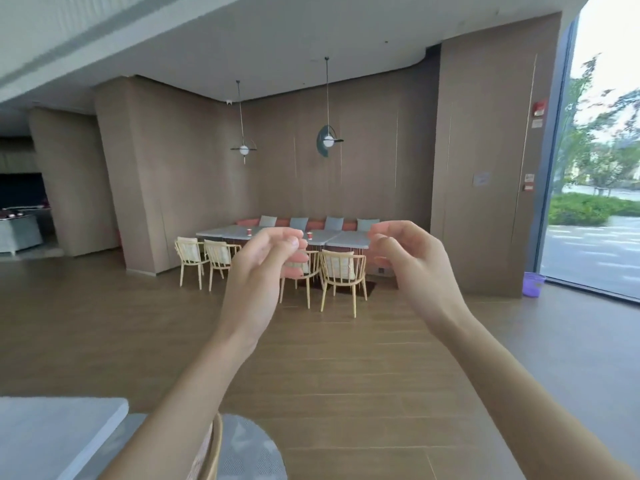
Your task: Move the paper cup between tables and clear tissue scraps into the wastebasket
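Observation:
Two red paper cups stand on the far grey tables point(349, 239): one cup point(248, 231) to the left, another cup point(309, 235) just right of my left hand. A purple wastebasket point(533, 284) sits on the floor at the right, by the wall's corner and the window. My left hand point(266, 268) and my right hand point(408, 261) are raised in front of me, far from the tables, fingers loosely curled and holding nothing. No tissue scraps are discernible at this distance.
Several light wooden chairs point(341, 275) stand in front of the far tables, with a cushioned bench behind. A wide wood floor point(104, 323) lies between. Near me at bottom left are a white table point(52, 434) and a chair back point(214, 445). Glass wall at right.

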### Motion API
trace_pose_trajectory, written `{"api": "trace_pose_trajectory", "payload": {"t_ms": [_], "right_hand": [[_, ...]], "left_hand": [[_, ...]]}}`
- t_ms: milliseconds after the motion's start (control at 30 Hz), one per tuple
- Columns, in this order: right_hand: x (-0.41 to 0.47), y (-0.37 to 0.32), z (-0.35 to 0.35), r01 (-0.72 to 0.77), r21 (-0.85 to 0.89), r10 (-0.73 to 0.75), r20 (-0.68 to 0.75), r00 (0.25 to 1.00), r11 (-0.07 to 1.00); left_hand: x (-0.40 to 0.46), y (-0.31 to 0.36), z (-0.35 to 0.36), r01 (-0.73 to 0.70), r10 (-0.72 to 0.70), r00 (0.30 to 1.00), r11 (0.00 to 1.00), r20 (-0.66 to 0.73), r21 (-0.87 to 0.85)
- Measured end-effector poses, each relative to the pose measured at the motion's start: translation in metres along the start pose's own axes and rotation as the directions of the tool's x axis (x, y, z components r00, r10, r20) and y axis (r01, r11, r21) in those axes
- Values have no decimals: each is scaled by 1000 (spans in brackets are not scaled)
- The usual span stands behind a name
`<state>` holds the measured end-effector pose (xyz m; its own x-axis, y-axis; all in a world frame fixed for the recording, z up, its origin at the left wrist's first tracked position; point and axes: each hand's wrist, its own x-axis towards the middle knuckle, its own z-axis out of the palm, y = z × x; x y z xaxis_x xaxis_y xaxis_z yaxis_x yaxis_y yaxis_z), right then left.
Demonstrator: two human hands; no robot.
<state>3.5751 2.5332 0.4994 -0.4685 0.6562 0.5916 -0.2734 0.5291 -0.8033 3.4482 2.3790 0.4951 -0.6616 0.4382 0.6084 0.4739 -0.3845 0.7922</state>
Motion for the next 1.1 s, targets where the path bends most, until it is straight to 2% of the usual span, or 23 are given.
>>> {"api": "trace_pose_trajectory", "payload": {"t_ms": [300,533,667,867,1100], "right_hand": [[206,160,31,30,-4,-29,76,997,1000],[380,257,71,6,38,-10,118,993,999],[455,320,117,24,31,-29,145,989,999],[558,433,210,29,28,-33,125,992,999],[715,516,330,-5,18,3,94,996,1000]], "left_hand": [[198,-159,69,43,-43,998,999,-37,0],[351,-253,101,54,-52,993,998,-103,19],[428,-318,98,45,-40,990,998,-135,34],[537,-456,69,-5,11,985,999,-169,36],[724,-575,20,6,-4,985,1000,-172,10]]}}
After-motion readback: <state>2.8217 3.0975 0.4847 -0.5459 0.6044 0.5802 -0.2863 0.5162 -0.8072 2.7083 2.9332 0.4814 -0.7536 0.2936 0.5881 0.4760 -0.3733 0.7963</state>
